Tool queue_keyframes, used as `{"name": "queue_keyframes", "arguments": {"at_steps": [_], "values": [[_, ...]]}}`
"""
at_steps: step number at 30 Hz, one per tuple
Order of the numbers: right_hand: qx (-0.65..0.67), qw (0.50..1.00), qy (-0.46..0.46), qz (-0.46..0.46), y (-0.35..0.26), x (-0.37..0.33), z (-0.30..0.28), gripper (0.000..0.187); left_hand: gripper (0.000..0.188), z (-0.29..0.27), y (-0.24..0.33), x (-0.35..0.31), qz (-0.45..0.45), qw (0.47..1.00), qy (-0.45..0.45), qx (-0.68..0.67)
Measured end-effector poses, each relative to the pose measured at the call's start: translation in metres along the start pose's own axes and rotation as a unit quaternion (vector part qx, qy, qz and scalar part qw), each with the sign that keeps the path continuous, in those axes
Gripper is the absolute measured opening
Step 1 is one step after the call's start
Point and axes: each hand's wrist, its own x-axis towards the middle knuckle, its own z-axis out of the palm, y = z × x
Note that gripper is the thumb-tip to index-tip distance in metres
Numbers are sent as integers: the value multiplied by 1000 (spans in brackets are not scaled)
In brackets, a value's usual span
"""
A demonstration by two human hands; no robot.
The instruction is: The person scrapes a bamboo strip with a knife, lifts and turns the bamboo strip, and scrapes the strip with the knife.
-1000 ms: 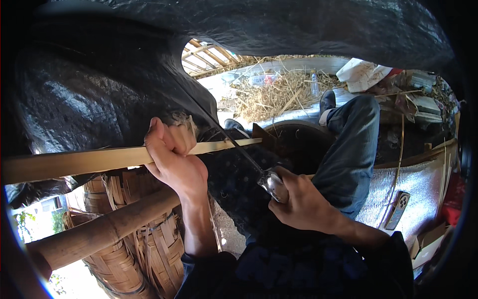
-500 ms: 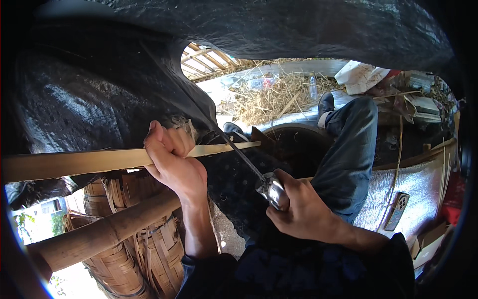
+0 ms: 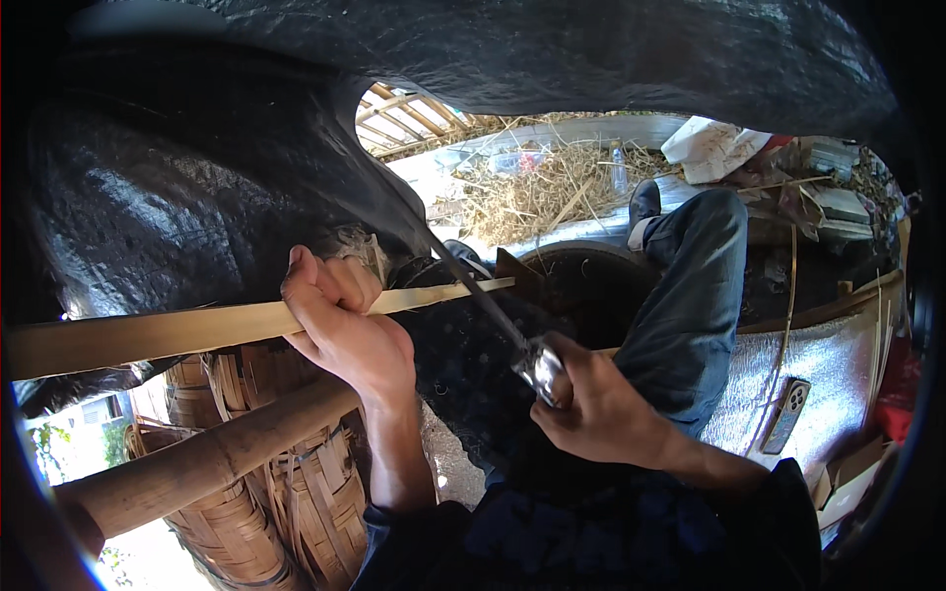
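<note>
A long pale bamboo strip (image 3: 177, 335) runs from the left rim to the middle of the head view. My left hand (image 3: 345, 320) is closed around it, thumb pointing up. In my closed right hand (image 3: 601, 404) is the shiny metal handle of a long, narrow knife (image 3: 483, 300), its dark blade seen nearly edge-on. That blade slants up and to the left, crossing the strip near its right end; whether the two touch I cannot tell. Some pale, crumpled stuff (image 3: 365, 246) shows just behind my left fingers.
Black plastic sheeting (image 3: 177, 187) hangs over the top and left. Woven bamboo baskets (image 3: 315, 502) and a thick bamboo pole (image 3: 217, 448) are at lower left. Straw (image 3: 537, 192) and a plastic bottle (image 3: 619, 169) lie beyond my feet. A phone (image 3: 786, 416) rests on silvery sheeting at right.
The strip's left part has dropped slightly, and my left hand has tilted a little with it. The knife has shifted slightly right, its blade angle a bit changed. Both grips are kept.
</note>
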Motion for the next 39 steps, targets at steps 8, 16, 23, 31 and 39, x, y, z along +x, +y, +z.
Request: {"name": "queue_keyframes", "arguments": {"at_steps": [8,16,23,31,39], "values": [[-101,989,-78,76,39,6,3,38,39,-9,0,11,1,999,48,10],[-131,981,-85,110,76,-7,18,37,39,-2,-2,4,20,999,41,-1],[-182,965,-83,172,59,2,-27,36,40,-8,0,9,27,998,60,-1],[-95,995,19,36,27,-7,-25,48,46,-20,5,16,13,993,-82,-81],[-136,982,77,-105,32,-27,-13,49,43,-55,12,40,26,951,-306,-31]]}}
